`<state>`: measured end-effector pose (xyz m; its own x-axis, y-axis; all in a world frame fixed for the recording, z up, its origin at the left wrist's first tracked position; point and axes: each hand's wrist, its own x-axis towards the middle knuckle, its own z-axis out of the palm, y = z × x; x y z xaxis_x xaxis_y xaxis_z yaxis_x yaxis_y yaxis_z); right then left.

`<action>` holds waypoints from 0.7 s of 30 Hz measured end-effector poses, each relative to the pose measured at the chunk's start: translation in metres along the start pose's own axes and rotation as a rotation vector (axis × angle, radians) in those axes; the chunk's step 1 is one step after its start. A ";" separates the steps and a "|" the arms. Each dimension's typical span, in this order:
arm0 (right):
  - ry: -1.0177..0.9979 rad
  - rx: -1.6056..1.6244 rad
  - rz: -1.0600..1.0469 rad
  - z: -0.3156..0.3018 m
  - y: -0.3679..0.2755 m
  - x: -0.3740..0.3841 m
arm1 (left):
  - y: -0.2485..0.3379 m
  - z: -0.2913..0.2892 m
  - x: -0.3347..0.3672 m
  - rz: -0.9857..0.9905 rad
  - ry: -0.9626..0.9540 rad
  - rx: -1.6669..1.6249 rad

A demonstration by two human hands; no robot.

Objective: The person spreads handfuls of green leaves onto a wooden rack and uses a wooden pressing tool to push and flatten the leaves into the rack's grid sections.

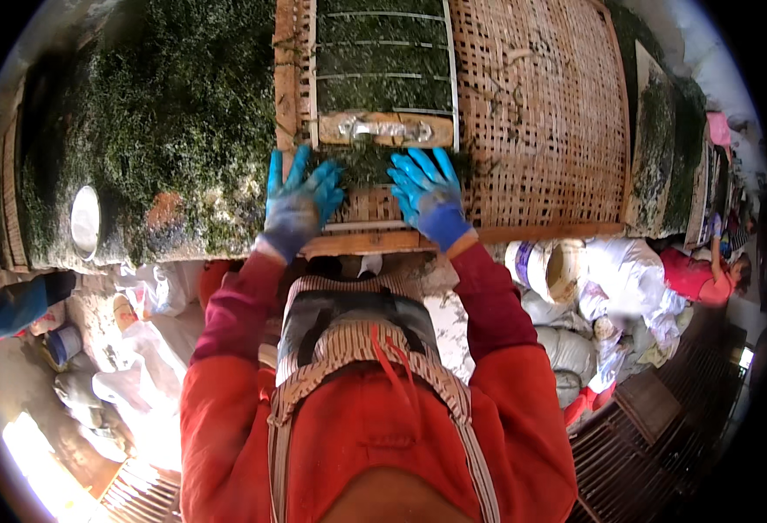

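Note:
My left hand [303,193], in a blue glove, lies with spread fingers at the left near corner of a white-slatted frame [456,78]. My right hand [429,193], gloved the same way, has its fingers apart near the frame's right corner. Between the hands is a strip of loose dark green shredded plant matter [368,166]. Just beyond it, a wooden block with a metal handle [383,131] sits across the frame's near end. More green shreds fill the frame behind the block. Under everything is a woven bamboo tray [549,113] with a wooden rim.
A large heap of green shreds [156,96] covers the surface to the left, with a white oval dish [86,222] at its near edge. White buckets [531,266] and bags [623,270] stand below on the right. Another person in red [697,275] is at far right.

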<state>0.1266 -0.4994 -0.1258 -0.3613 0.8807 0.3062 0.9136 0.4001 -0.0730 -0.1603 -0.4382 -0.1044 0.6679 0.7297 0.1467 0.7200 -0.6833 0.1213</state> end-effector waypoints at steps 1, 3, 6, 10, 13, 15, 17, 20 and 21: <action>0.024 0.029 -0.012 -0.004 -0.003 0.004 | 0.001 -0.004 0.000 -0.035 -0.044 0.007; 0.070 0.088 -0.033 -0.014 -0.012 0.013 | 0.011 -0.009 0.006 -0.103 -0.134 0.021; -0.005 0.065 -0.140 -0.034 -0.034 0.038 | 0.038 -0.009 0.010 -0.047 0.089 -0.010; -0.071 -0.097 -0.149 -0.016 -0.010 0.033 | 0.026 0.002 0.009 -0.020 0.081 -0.002; 0.028 0.049 -0.118 -0.009 -0.021 0.033 | 0.012 0.005 0.008 -0.034 -0.017 0.031; -0.013 0.172 -0.089 -0.006 -0.032 0.034 | 0.009 -0.004 0.012 -0.057 -0.147 -0.009; -0.086 0.212 -0.014 0.002 -0.035 0.030 | -0.011 -0.017 0.006 -0.086 -0.100 -0.307; 0.091 0.477 0.073 -0.019 -0.051 0.048 | -0.042 -0.029 -0.014 -0.232 0.028 -0.362; 0.159 0.569 0.093 -0.021 -0.058 0.056 | -0.044 -0.034 -0.008 -0.256 -0.029 -0.284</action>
<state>0.0573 -0.4786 -0.0848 -0.2121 0.8873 0.4096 0.6807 0.4349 -0.5896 -0.2038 -0.4152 -0.0775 0.4811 0.8753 0.0487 0.7862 -0.4553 0.4178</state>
